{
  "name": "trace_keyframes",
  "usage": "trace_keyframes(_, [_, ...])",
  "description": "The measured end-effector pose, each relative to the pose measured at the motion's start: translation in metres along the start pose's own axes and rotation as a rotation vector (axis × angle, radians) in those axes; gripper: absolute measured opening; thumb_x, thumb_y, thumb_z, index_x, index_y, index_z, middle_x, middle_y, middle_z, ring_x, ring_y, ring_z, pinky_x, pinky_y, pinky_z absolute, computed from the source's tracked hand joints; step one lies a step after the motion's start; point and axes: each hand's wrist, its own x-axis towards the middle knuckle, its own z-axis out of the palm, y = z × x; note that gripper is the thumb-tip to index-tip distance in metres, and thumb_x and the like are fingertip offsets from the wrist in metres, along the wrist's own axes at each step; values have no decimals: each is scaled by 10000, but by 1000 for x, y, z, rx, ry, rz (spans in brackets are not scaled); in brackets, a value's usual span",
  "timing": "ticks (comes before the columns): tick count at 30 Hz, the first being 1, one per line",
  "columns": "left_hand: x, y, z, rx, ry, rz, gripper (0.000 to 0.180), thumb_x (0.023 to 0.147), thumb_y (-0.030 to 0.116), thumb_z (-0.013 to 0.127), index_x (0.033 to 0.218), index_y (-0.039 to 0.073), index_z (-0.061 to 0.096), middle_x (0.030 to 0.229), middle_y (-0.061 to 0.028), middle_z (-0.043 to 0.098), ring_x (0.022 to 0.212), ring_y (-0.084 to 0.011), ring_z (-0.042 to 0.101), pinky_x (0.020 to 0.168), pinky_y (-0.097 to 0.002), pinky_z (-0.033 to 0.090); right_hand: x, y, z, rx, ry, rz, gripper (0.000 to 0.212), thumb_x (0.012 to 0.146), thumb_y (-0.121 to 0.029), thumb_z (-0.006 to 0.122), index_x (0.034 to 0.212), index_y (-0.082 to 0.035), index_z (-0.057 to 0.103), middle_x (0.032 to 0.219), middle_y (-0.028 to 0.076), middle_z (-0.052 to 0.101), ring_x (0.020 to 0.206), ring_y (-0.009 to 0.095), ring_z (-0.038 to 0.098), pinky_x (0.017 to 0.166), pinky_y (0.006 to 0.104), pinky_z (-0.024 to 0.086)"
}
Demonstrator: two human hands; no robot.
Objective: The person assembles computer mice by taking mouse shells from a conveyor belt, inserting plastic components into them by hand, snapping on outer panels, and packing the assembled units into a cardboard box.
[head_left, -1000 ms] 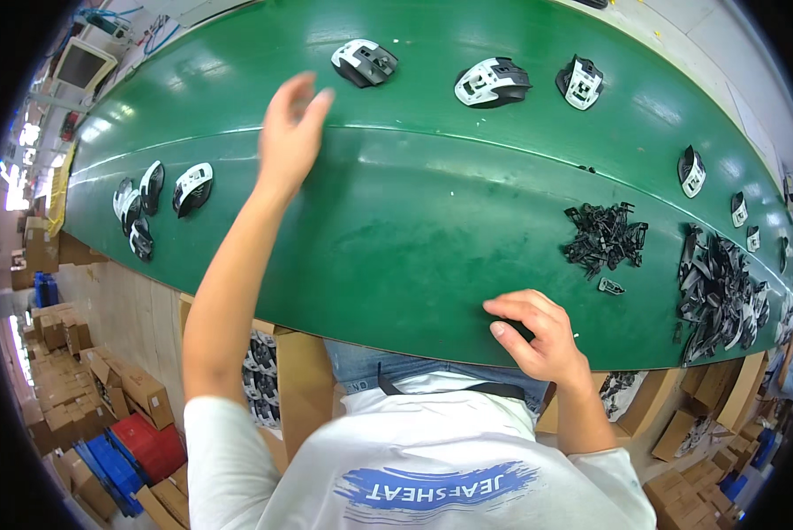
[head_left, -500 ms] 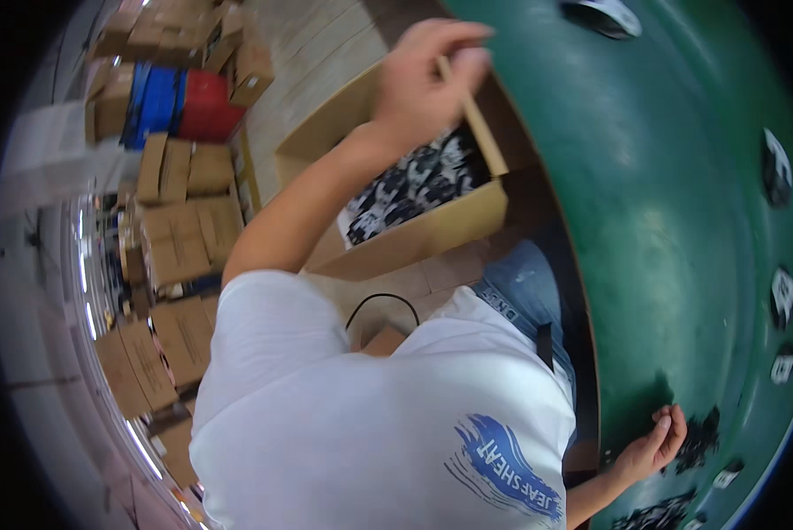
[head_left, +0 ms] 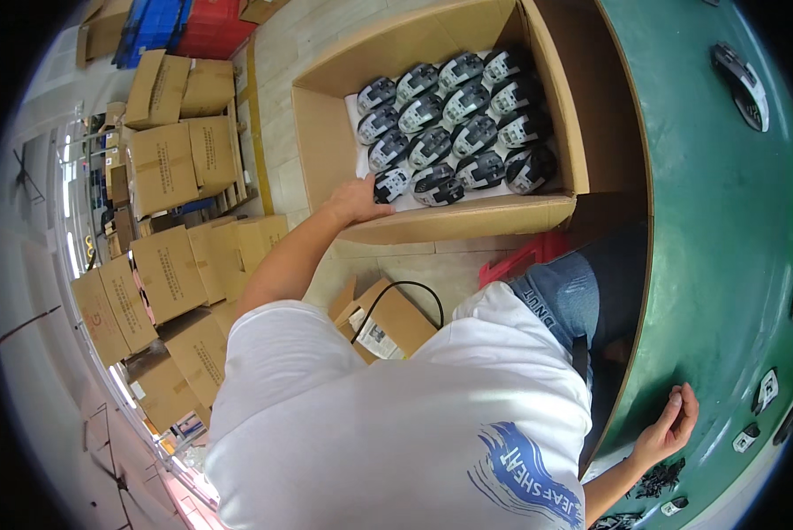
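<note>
In an open cardboard box (head_left: 467, 221) stand several black-and-white parts shaped like computer mice, set in rows on a white sheet. My left hand (head_left: 357, 203) reaches into the box's near left corner. Its fingers and thumb are around the corner mouse-shaped part (head_left: 392, 184), which partly shows beyond them. My right hand (head_left: 668, 431) is over the green table (head_left: 697, 291) near its edge, with the fingers curled and the thumb against them. Whether anything small is pinched there is hidden. Beside it lies a pile of small black pieces (head_left: 660, 479).
On the table are a larger black-and-white mouse-shaped part (head_left: 741, 87) and smaller white-and-black pieces (head_left: 766, 391). Stacked cartons (head_left: 171, 265) stand on the left. An open small carton (head_left: 396, 318) and a red plastic object (head_left: 524, 256) are below the big box.
My left hand has come down from above the box's far side to its near left corner. The view has shifted, showing more of the box inside. My right hand keeps its curled pose.
</note>
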Motion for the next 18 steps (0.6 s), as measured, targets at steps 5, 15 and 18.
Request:
trace_keyframes(5, [23,-2,23,100,92,30,896,833,639,788,1389,-19,537,1326,-268,682,1210,-422,683,1030,-504,558,2,-8,4,-14,73,53,220,1096,-22,589,1263,68,699,1175,108,678,1046,186,688,932,304,556])
trace_keyframes(15, [-15,-48,3,-696,75,19,723,914,485,783,1383,-42,624,1100,-136,753,1030,-251,712,924,-374,541,3,-3,8,19,80,21,213,1086,-22,602,1244,72,709,1139,107,687,1022,188,693,915,301,558])
trace_keyframes(18, [-38,-27,-27,-980,19,127,683,944,420,804,1412,-32,596,1131,-92,726,1044,-221,690,959,-347,522,1,-4,7,31,79,15,211,1082,-10,597,1240,79,706,1144,114,693,1020,192,695,916,301,558])
